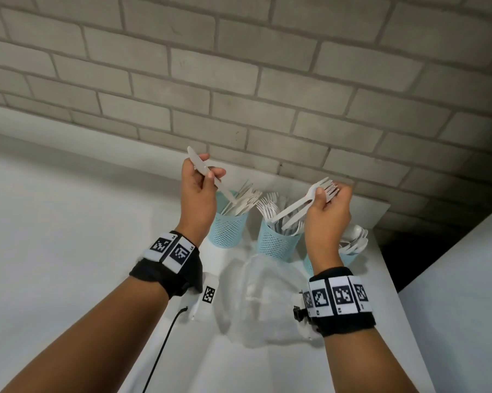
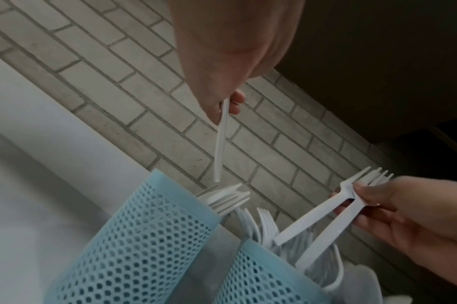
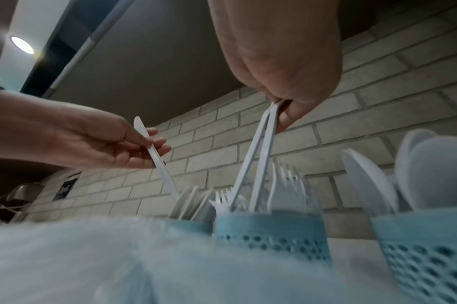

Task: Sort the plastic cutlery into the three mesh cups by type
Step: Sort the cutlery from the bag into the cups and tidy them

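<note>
Three light-blue mesh cups stand in a row by the brick wall. The left cup (image 1: 228,231) (image 2: 134,236) holds knives, the middle cup (image 1: 276,242) (image 3: 269,230) forks, and the right cup (image 1: 349,258) (image 3: 425,257) spoons, partly hidden behind my right wrist. My left hand (image 1: 208,167) (image 3: 149,148) pinches one white knife (image 1: 199,163) (image 2: 220,144), handle end down, just above the knife cup. My right hand (image 1: 331,191) (image 2: 357,197) pinches two white forks (image 1: 296,205) (image 3: 261,160) near their tines, with the handles reaching down into the fork cup.
A crumpled clear plastic bag (image 1: 262,290) lies on the white counter (image 1: 239,364) in front of the cups. A white device with a marker tag (image 1: 208,293) and a black cable (image 1: 165,341) sit under my left wrist. The counter's right edge (image 1: 392,279) drops to a dark gap.
</note>
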